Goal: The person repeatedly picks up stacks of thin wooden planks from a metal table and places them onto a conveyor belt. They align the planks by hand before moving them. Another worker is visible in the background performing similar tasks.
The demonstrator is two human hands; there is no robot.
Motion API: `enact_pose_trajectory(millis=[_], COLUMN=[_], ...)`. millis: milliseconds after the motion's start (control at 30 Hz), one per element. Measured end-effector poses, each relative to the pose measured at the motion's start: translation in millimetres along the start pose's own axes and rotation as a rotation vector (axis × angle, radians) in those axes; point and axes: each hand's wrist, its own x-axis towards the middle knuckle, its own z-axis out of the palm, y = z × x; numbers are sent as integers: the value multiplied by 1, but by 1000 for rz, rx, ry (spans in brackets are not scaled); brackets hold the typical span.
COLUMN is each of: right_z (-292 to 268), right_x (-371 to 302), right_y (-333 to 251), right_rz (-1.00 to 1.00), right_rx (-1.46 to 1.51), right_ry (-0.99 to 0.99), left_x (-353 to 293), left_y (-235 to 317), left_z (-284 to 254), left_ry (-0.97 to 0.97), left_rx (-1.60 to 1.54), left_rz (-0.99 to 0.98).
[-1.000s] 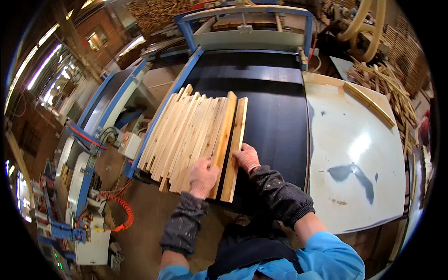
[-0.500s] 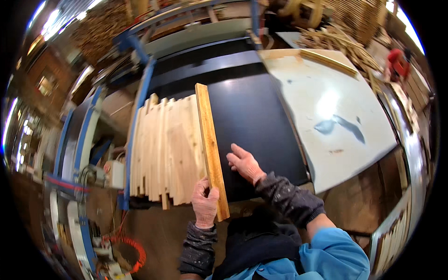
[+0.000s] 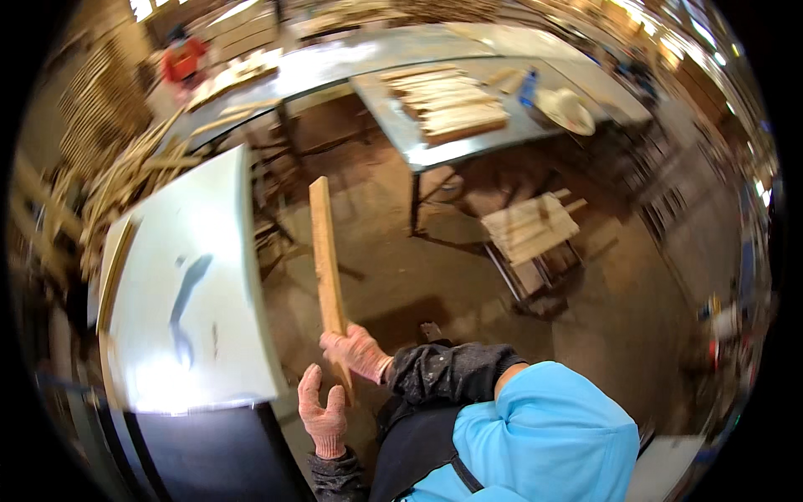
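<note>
A long wooden board stands out in front of me, its far end pointing away. My right hand, in a pale glove, is closed around the lower part of this board. Just left of the board's near end, my left hand is gloved too, with thumb and fingers apart and nothing in it. The pale smooth tabletop lies to the left of both hands, with a dark surface adjoining its near edge.
A metal table ahead carries a stack of wooden strips, a blue bottle and a pale hat. Right of centre, more strips lie on a low stand. A person in red is at far left.
My view has swung right, away from the dark bed with its row of strips. The board has passed from my left hand to my right; the left has let go.
</note>
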Motion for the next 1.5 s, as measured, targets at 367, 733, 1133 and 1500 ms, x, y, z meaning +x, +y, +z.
enact_pose_trajectory(millis=[367, 733, 1133, 1500], right_z=[-211, -496, -593, -520], right_x=[49, 26, 86, 79], right_y=[-12, 28, 72, 82], right_rz=[-102, 626, 386, 463], right_rx=[-231, -271, -184, -350], right_ry=[1156, 1433, 1299, 1172], left_x=[118, 127, 206, 250], left_y=[-132, -134, -145, -140], left_z=[-30, -40, 3, 41], left_ry=[-509, -769, -401, -537], left_rx=[158, 402, 465, 375], left_rz=[-454, -1008, -1373, -1282])
